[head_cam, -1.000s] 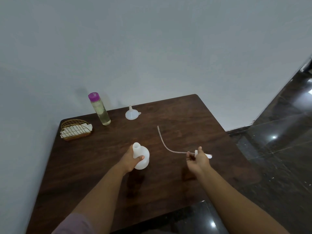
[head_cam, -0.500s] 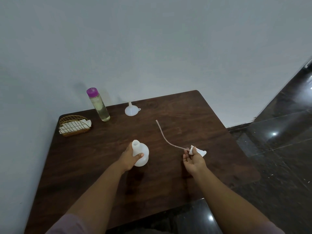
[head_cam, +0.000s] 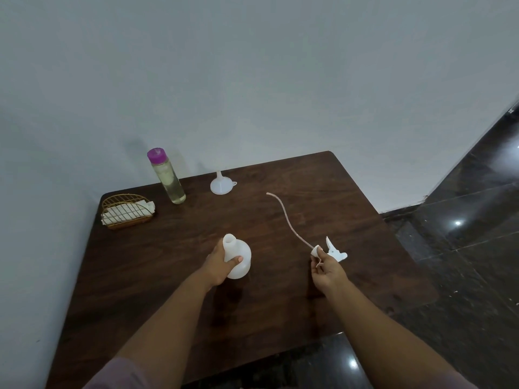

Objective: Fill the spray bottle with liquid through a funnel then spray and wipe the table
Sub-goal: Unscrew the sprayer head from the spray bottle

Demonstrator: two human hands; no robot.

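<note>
A white spray bottle stands uncapped and upright near the middle of the dark wooden table. My left hand grips its left side. The white spray head lies on the table to the right, and its long thin tube curves away toward the back. My right hand rests just in front of the head, fingertips touching its collar, fingers loosely apart. A white funnel sits upside down at the back. Next to it stands a clear bottle of yellowish liquid with a purple cap.
A gold wire basket with folded white cloths sits at the table's back left corner. A pale wall runs behind and along the left side. Dark glossy floor tiles lie to the right of and in front of the table.
My right hand has lowered the spray head onto the table and loosened its hold on it. My left hand has stayed on the spray bottle.
</note>
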